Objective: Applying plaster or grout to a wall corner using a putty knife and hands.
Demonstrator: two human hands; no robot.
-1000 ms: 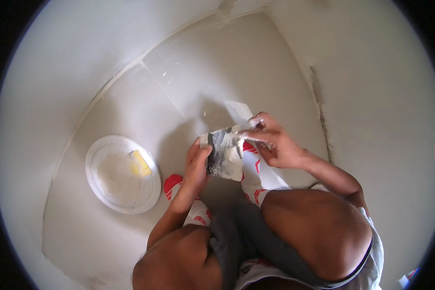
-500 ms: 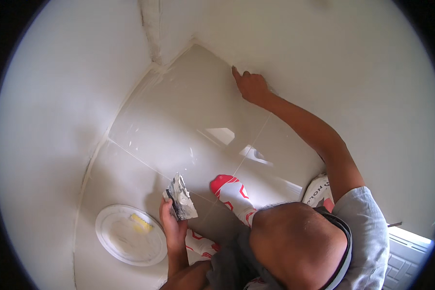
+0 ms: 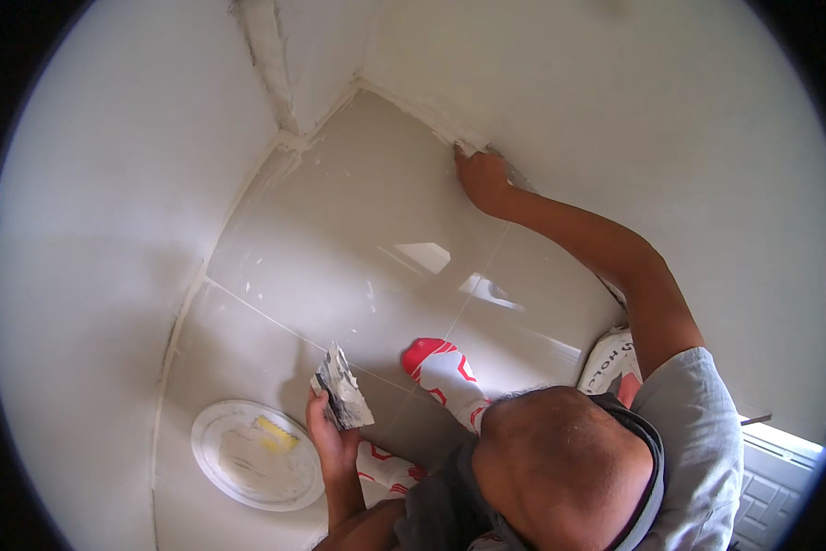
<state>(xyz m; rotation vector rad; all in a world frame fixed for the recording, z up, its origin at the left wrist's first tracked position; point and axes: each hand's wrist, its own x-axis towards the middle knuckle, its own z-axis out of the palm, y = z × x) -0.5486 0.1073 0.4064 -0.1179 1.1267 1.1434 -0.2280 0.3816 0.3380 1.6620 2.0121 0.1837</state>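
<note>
My left hand point(image 3: 327, 432) is closed around a wide putty knife point(image 3: 341, 390) whose blade carries a thick smear of white paste. It is held above the tiled floor, right of a round white lid-like tray point(image 3: 213, 464) with a yellow piece point(image 3: 275, 433) lying in it. My right arm reaches far forward, and my right hand point(image 3: 483, 179) is at the seam where the right wall meets the floor. Its fingers are curled in against the wall, with white paste point(image 3: 468, 147) beside them. Whatever the fingers may hold is hidden.
My foot in a red-and-white sock point(image 3: 445, 372) is on the floor tiles point(image 3: 339, 220), in front of my bent knee point(image 3: 569, 459). A printed bag point(image 3: 606, 363) leans by the right wall. Whitish paste marks the wall corner point(image 3: 289, 138). A white slatted panel point(image 3: 771, 487) stands at lower right.
My right hand has moved slightly right and down along the wall seam; its extended finger is now curled in. White paste now shows there. The left hand still holds the putty knife.
</note>
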